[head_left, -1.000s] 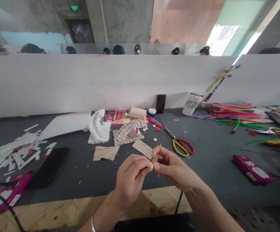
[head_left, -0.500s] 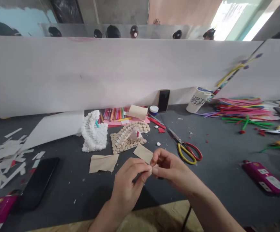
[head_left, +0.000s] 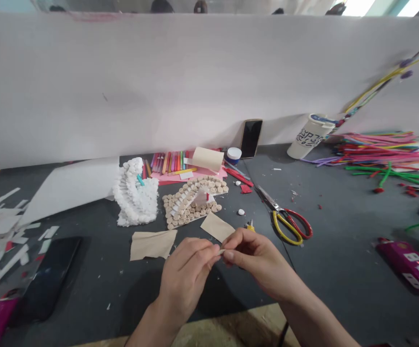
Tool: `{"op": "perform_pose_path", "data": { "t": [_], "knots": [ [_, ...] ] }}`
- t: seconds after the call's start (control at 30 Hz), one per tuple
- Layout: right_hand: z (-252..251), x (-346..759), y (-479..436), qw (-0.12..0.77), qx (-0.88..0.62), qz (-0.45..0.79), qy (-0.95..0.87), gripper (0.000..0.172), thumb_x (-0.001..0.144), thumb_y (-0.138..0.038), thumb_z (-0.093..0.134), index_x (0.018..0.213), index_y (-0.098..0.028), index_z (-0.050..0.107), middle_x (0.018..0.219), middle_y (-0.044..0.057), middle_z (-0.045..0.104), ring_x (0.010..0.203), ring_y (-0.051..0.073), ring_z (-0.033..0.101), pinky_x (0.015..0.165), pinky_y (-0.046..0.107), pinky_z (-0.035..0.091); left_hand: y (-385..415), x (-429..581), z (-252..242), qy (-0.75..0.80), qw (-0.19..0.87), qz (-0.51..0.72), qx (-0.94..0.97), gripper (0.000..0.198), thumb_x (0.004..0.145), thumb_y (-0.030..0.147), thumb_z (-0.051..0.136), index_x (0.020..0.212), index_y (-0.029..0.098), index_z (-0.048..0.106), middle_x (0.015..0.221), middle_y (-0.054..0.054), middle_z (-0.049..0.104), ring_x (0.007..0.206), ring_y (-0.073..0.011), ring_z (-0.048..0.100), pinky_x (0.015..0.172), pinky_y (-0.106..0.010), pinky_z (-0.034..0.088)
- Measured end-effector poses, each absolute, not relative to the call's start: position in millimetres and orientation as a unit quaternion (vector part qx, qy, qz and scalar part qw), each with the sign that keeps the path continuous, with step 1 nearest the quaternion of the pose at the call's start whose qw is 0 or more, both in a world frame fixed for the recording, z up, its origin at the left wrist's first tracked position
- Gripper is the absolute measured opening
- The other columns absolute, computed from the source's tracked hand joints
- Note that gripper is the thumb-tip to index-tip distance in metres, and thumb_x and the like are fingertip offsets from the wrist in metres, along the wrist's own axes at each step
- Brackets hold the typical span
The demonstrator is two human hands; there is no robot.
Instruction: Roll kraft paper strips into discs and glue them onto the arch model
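My left hand (head_left: 190, 272) and my right hand (head_left: 258, 258) meet above the front of the dark table. Between their fingertips is a small strip of beige paper (head_left: 221, 252), pinched from both sides and mostly hidden. Just beyond my fingers lie two flat pieces of the same paper, one on the left (head_left: 153, 245) and one in the middle (head_left: 216, 227). Behind them stands a small arched model (head_left: 195, 200) covered in rolled beige discs. To its left is a white model (head_left: 137, 193) with a rough, crumpled surface and a teal bit on it.
Scissors (head_left: 287, 221) with red and yellow handles lie right of my hands. A yellow tool (head_left: 250, 225) is partly hidden behind my right hand. Phones (head_left: 53, 279), paper scraps (head_left: 5, 231), a white cup (head_left: 308, 137), coloured pipe cleaners (head_left: 379, 152) and a purple box (head_left: 410, 265) surround the work area.
The view has tilted down, so less shows above the white partition. My fingertips have shifted slightly apart, showing more of the paper strip. A yellow tool now shows behind my right hand.
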State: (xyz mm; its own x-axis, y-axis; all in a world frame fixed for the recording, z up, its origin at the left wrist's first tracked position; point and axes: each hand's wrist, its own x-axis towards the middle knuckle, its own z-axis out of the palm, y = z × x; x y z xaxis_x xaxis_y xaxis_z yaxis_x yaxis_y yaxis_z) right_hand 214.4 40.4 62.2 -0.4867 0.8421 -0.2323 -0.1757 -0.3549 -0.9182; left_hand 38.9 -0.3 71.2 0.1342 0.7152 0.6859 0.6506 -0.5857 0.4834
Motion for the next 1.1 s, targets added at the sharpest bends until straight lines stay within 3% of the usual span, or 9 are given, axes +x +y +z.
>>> {"op": "perform_pose_path", "data": {
  "t": [0.17,0.4,0.57,0.67,0.9,1.1],
  "knots": [
    [63.4,213.1,38.2,0.386,-0.374,0.738,-0.409,0.026,0.07,-0.03,0.084,0.075,-0.021,0.06,0.074,-0.003,0.065,0.068,0.01,0.058,0.066,0.024,0.046,0.1,41.7,68.9,0.458,0.083,0.504,0.728,0.01,0.087,0.01,0.064,0.092,0.017,0.069,0.084,-0.004,0.07,0.079,-0.0132,0.067,0.072,-0.024,0.058],
    [59.8,216.3,42.2,0.316,-0.346,0.809,-0.355,0.035,0.064,-0.029,0.089,0.076,-0.019,0.057,0.066,-0.005,0.061,0.06,0.007,0.055,0.059,0.021,0.041,-4.3,51.1,56.8,0.45,0.16,0.559,0.677,0.011,0.084,0.01,0.068,0.089,0.02,0.07,0.084,-0.003,0.072,0.077,-0.0128,0.068,0.07,-0.024,0.057],
    [58.4,215.2,43.0,0.321,-0.359,0.799,-0.359,0.035,0.068,-0.032,0.086,0.081,-0.02,0.056,0.069,-0.005,0.059,0.066,0.008,0.055,0.064,0.022,0.041,-0.6,53.8,46.4,0.482,0.204,0.567,0.636,0.006,0.083,0.017,0.07,0.085,0.022,0.072,0.08,-0.001,0.07,0.072,-0.0124,0.067,0.063,-0.022,0.055],
    [56.7,216.4,43.3,0.33,-0.38,0.774,-0.384,0.033,0.071,-0.034,0.083,0.084,-0.021,0.055,0.072,-0.005,0.058,0.069,0.009,0.053,0.066,0.023,0.04,-0.3,51.2,46.8,0.518,0.189,0.529,0.645,0.005,0.084,0.02,0.07,0.085,0.023,0.074,0.079,-0.001,0.067,0.068,-0.0111,0.064,0.058,-0.02,0.052],
    [56.7,216.2,38.8,0.287,-0.457,0.675,-0.503,0.027,0.076,-0.034,0.075,0.088,-0.023,0.053,0.072,-0.004,0.057,0.069,0.013,0.053,0.066,0.029,0.04,-7.7,48.7,53.9,0.53,0.122,0.394,0.741,0.012,0.092,0.018,0.056,0.094,0.019,0.068,0.081,-0.004,0.07,0.074,-0.0161,0.066,0.067,-0.027,0.053],
    [58.2,217.4,32.8,0.275,-0.464,0.664,-0.517,0.028,0.078,-0.035,0.07,0.1,-0.024,0.057,0.075,-0.002,0.061,0.071,0.016,0.056,0.07,0.032,0.042,-9.8,49.5,51.2,0.517,0.072,0.404,0.751,0.015,0.093,0.013,0.053,0.088,0.019,0.066,0.078,-0.003,0.069,0.071,-0.0146,0.063,0.064,-0.025,0.051]
  ]
}}
